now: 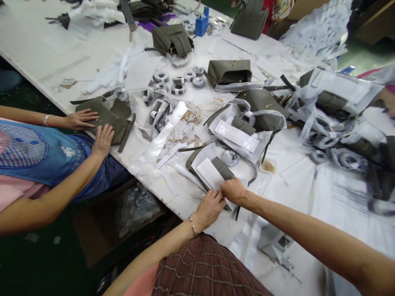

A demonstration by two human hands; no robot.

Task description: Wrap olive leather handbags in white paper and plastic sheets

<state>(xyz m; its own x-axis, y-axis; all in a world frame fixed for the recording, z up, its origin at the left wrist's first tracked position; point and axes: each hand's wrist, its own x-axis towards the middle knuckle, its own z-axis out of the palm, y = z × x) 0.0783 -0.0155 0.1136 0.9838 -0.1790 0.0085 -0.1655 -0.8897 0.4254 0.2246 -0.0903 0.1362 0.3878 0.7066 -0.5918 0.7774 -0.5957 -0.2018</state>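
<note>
A dark olive handbag [226, 167] lies on the table in front of me, with white wrapping sheet around it and a flat white packet [210, 174] on top. A wrapped coiled strap [230, 158] rests against it. At the bag's near end, my left hand [211, 209] has its fingers bent together on the edge. My right hand [233, 190] is closed right beside it, gripping the same end. Both sets of fingertips nearly meet, and what exactly lies between them is partly hidden.
Another olive bag [247, 127] with a white packet lies just beyond. To the left, a co-worker's hands [103, 139] press flat on an olive bag [108, 117]. Wrapped coils [178, 87], paper scraps [182, 131] and a blue tape dispenser [201, 24] are farther off. Wrapped bags [342, 98] pile up right.
</note>
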